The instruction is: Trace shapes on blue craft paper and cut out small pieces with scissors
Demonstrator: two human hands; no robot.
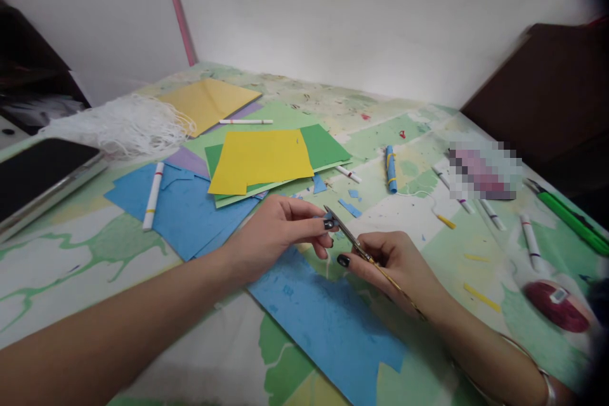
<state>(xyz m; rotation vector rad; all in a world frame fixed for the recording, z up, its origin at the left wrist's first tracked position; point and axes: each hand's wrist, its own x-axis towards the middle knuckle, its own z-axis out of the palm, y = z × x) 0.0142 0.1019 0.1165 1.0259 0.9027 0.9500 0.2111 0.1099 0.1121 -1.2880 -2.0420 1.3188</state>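
Note:
My left hand (290, 225) pinches a tiny blue piece (332, 220) between thumb and finger, over the middle of the table. The tip of a pair of scissors (354, 242) meets that piece. Those scissors, with golden handles, are held in my right hand (392, 266), its thumb and fingers around them. Below both hands lies a blue sheet (328, 323) with a notched edge and small blue scraps on it. More blue sheets (200, 216) lie to the left, partly behind my left forearm.
Yellow sheet (261, 158) on green ones; white string (124, 124) and a dark-screened device (42, 177) at left. A rolled blue piece (391, 169), several markers (530, 241), a green cutter (571, 219) and a dark red round object (556, 306) lie right. Wall behind.

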